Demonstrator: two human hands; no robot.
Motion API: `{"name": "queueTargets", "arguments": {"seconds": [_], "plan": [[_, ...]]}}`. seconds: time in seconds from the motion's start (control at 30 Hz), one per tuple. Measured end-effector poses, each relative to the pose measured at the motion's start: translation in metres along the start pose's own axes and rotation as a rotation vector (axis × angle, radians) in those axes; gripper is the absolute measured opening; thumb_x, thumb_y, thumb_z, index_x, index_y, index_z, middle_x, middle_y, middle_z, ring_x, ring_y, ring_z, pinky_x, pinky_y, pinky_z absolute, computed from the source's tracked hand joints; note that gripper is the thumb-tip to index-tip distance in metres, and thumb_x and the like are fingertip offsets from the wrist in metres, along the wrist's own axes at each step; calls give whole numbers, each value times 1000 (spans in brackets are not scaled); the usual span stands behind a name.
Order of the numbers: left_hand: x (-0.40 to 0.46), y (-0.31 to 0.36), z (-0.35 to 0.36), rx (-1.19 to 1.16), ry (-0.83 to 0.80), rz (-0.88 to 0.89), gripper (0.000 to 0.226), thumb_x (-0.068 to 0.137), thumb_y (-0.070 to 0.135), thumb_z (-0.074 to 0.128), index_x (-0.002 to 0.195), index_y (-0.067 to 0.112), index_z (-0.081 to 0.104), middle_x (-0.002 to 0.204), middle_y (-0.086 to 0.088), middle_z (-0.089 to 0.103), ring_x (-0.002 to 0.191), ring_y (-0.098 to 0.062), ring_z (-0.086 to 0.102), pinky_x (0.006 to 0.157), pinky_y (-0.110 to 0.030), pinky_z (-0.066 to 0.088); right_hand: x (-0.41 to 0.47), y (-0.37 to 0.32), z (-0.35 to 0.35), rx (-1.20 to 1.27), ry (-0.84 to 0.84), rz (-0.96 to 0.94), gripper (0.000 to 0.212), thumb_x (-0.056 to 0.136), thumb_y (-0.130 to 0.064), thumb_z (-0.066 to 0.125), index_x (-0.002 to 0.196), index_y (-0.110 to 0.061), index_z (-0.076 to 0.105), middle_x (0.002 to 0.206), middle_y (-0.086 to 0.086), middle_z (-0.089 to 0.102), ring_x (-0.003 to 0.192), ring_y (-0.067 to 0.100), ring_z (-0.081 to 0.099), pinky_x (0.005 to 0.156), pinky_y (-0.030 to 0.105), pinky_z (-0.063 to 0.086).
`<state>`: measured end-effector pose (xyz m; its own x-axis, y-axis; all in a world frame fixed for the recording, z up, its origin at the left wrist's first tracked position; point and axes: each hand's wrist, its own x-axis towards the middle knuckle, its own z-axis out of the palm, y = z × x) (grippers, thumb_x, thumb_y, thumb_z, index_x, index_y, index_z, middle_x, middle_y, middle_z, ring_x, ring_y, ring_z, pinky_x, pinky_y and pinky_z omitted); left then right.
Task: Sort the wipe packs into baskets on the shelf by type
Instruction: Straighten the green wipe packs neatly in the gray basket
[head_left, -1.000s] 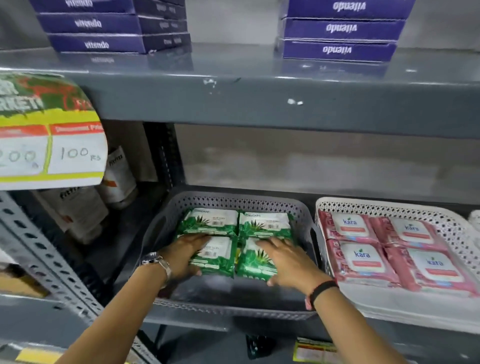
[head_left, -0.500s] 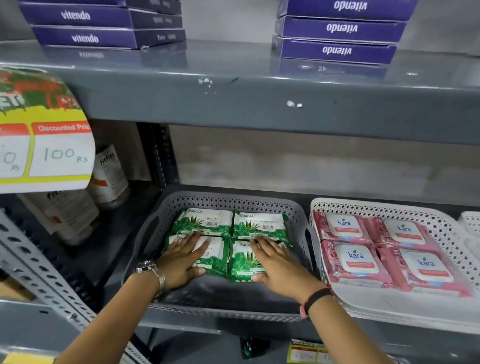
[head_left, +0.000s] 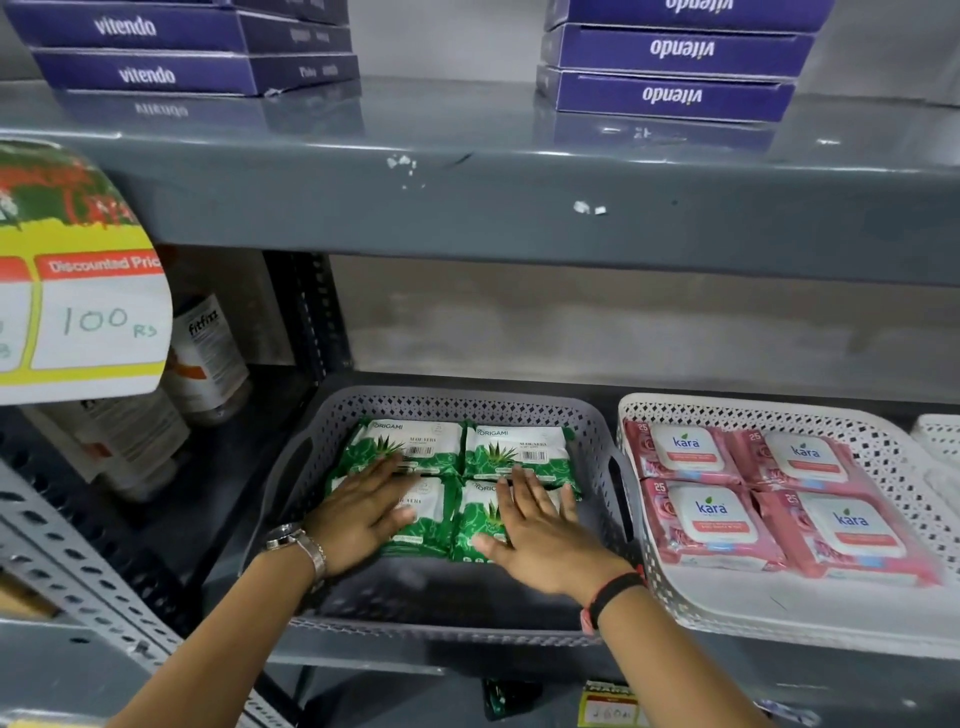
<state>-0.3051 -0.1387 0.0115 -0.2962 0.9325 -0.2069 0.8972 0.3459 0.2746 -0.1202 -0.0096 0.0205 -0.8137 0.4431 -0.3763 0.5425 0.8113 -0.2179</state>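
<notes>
A grey basket (head_left: 332, 447) on the lower shelf holds several green Origami wipe packs (head_left: 519, 449) in two rows. My left hand (head_left: 363, 512) lies flat, fingers spread, on the front left green pack. My right hand (head_left: 535, 525) lies flat on the front right green pack. Neither hand grips anything. Beside it on the right, a white basket (head_left: 779, 613) holds several pink Kara wipe packs (head_left: 711, 514) laid flat.
The upper shelf edge (head_left: 519, 218) overhangs the baskets and carries stacked purple Vitendo boxes (head_left: 670, 67). A curled price sign (head_left: 78, 312) and bottles (head_left: 208, 358) stand at the left. Another white basket's edge (head_left: 940, 436) shows at far right.
Both hands have slid farther back over the front green packs and flattened out. The view has shifted slightly left and down.
</notes>
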Motion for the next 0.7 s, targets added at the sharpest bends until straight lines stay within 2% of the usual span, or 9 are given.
{"name": "queueTargets", "arguments": {"seconds": [0.07,0.1,0.17,0.23,0.27,0.33,0.43,0.63,0.7], "plan": [[9,5,-1,0,120,-43,113,49,87,-18,142,25,-1,145,5,-17,137,-13,-8,109,-28,-2,5,-7,-7,41,131,16,100,62,-67,-16,144,-10,-6,155,11,-14,142,24,-17,108,46,-17],[14,8,-1,7,162,-71,101,60,78,-14,143,22,-1,148,1,-13,138,-16,-6,110,-30,-2,10,-10,-9,50,195,33,99,64,-65,-17,145,-9,-2,156,13,-9,143,25,-12,109,46,-15],[24,15,1,35,188,-141,78,79,59,-6,143,14,-4,151,-6,-11,138,-18,-8,112,-32,-4,24,-14,-12,68,257,95,76,87,-56,-5,145,-7,0,156,14,-7,144,27,-10,113,48,-11],[33,18,4,66,123,-202,62,94,47,2,142,10,-10,151,-8,-16,138,-19,-12,111,-33,-7,36,-17,-9,76,256,150,64,96,-47,6,144,-6,-2,156,15,-11,144,27,-12,114,48,-11],[36,19,6,86,90,-214,59,97,42,6,141,9,-13,150,-8,-18,137,-18,-14,111,-33,-9,41,-16,-7,70,253,175,65,95,-47,4,144,-6,-4,156,14,-13,143,27,-13,115,49,-11],[40,18,9,144,46,-210,57,98,40,7,141,8,-14,150,-7,-21,137,-17,-16,110,-33,-10,47,-15,-2,57,248,201,69,90,-51,-5,144,-8,-4,156,12,-13,144,26,-14,115,49,-10],[44,14,12,183,28,-167,58,97,41,4,141,9,-14,149,-5,-22,137,-15,-17,110,-31,-10,54,-11,4,87,231,207,60,97,-45,8,145,-11,-3,156,8,-14,144,25,-14,115,51,-10],[44,12,17,182,41,-110,97,57,55,-25,141,8,-15,136,0,-32,137,-15,-15,110,-29,-8,58,-10,7,125,249,213,57,98,-41,11,145,-14,-5,155,6,-18,142,23,-18,113,51,-13],[45,12,16,183,36,-112,88,66,55,-21,141,9,-15,140,-1,-31,137,-15,-15,111,-30,-7,57,-10,6,121,246,218,56,98,-41,11,145,-14,-5,155,6,-18,142,23,-18,113,51,-13]]}}
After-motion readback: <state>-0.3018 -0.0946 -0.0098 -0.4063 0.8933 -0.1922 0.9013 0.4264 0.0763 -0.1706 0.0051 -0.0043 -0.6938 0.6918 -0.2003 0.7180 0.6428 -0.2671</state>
